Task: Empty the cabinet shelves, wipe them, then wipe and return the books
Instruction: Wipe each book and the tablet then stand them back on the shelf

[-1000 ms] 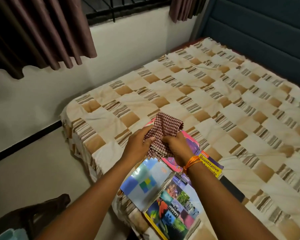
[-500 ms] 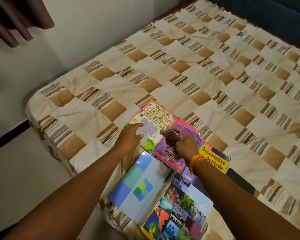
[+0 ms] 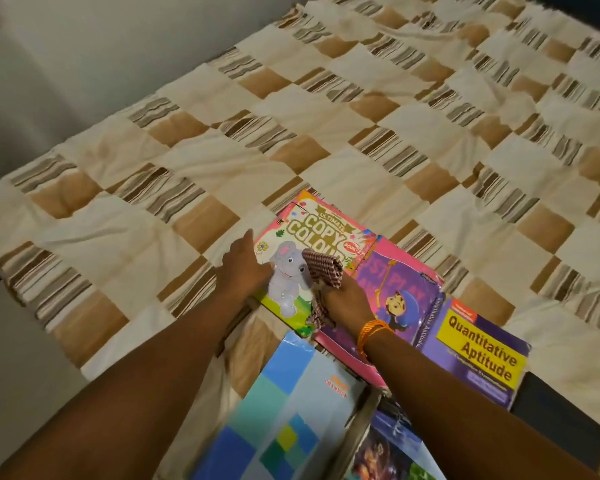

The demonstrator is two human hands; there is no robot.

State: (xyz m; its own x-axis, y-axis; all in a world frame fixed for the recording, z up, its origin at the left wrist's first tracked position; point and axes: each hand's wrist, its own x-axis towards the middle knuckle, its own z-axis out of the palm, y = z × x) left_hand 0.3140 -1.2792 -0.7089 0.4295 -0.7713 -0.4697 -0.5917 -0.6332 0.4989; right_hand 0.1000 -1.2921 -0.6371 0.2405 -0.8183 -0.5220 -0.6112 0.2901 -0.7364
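Several books lie on the bed's near corner. The "Copy Colour" book [image 3: 321, 233], with an elephant on its cover, lies farthest from me. My left hand [image 3: 245, 268] rests flat on its left edge, fingers apart, holding it down. My right hand [image 3: 347, 299], with an orange thread at the wrist, is shut on a red-checked cloth [image 3: 323, 270] pressed onto that cover. To the right lie a pink and purple children's book [image 3: 400, 289] and a purple "Quantitative Aptitude" book [image 3: 482, 355]. A blue book [image 3: 291, 410] lies nearest me.
The checked beige and brown bedspread [image 3: 291, 126] covers the bed, stretching back and right of the books. A pale wall [image 3: 84, 57] runs along the bed's left side. A dark book or object [image 3: 551, 414] sits at the right edge of the pile.
A second ago both hands held the cloth bunched above the books. The left hand then went down to the "Copy Colour" book, and the right hand moved the cloth leftward onto its cover.
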